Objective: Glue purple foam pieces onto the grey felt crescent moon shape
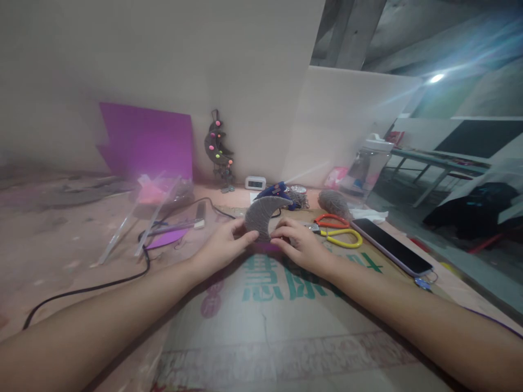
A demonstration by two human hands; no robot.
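Observation:
A crescent moon shape wrapped in grey yarn (260,215) is held up over the cardboard sheet (261,326). My left hand (229,239) grips its left lower edge between thumb and fingers. On the other side, the fingertips of my right hand (300,244) pinch near its lower right edge. A bit of purple shows just below the crescent. Directly behind it lies a blue glue gun (273,190). Scissors with red and yellow handles (343,238) rest close to my right hand, their blades partly hidden.
A decorated dark crescent (218,144) hangs on the wall beside purple sheets (151,139). Further around are a small white clock (255,183), a ball of grey yarn (333,202), a phone (392,246) and a clear bottle (368,163). A black cord (90,287) crosses the left side.

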